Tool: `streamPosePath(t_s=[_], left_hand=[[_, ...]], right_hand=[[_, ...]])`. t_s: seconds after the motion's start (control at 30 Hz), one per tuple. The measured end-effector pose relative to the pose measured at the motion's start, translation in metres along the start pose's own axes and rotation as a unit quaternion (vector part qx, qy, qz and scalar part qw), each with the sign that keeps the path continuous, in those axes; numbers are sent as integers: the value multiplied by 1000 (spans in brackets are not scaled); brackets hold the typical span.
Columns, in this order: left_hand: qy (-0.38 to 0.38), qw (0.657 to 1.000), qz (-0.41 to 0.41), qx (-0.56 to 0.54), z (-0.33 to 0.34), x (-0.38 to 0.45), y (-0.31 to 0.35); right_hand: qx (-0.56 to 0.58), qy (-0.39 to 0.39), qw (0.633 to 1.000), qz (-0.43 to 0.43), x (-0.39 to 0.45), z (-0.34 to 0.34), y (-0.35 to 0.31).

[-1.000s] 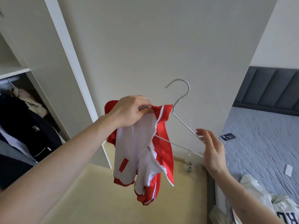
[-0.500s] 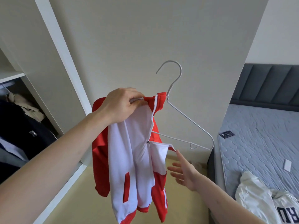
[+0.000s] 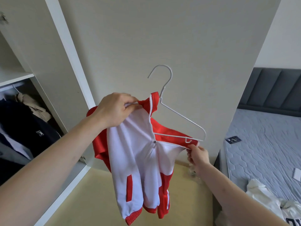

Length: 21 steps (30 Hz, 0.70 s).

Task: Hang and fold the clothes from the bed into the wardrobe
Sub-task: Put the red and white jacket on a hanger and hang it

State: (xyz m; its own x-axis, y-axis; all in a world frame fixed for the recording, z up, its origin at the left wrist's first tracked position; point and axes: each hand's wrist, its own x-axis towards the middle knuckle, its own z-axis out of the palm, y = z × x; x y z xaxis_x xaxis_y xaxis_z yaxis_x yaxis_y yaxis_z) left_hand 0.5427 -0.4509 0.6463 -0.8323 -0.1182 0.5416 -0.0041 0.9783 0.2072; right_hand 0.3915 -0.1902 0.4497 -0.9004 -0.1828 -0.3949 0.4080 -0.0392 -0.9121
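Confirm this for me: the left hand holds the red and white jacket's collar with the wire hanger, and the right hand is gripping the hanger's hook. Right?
Not quite. In the head view the right hand pinches the open zipper edge of the red and white jacket, below the free end of the white wire hanger; the hook stands untouched. The left hand does hold the collar with the hanger.

The left hand was raised at the end of a bare forearm reaching up from the lower left, its back toward the camera, fingers and thumb curled in a pinch. The right hand sat lower, its forearm rising from the lower right, fingertips pinched together.
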Motion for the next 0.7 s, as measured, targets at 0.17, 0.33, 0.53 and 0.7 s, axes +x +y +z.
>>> streamPosePath(t_s=[0.17, 0.33, 0.53, 0.7], left_hand=[[-22, 998, -42, 30, 13, -14, -30], [-19, 998, -47, 42, 24, -19, -40], [-14, 998, -42, 41, 26, -17, -37], [-36, 998, -43, -19, 26, -17, -34]], right_hand=[[33, 32, 998, -51, 0, -23, -19], [57, 23, 996, -70, -2, -35, -39], [93, 22, 993, -65, -1, -41, -66], [93, 58, 992, -65, -1, -44, -82]])
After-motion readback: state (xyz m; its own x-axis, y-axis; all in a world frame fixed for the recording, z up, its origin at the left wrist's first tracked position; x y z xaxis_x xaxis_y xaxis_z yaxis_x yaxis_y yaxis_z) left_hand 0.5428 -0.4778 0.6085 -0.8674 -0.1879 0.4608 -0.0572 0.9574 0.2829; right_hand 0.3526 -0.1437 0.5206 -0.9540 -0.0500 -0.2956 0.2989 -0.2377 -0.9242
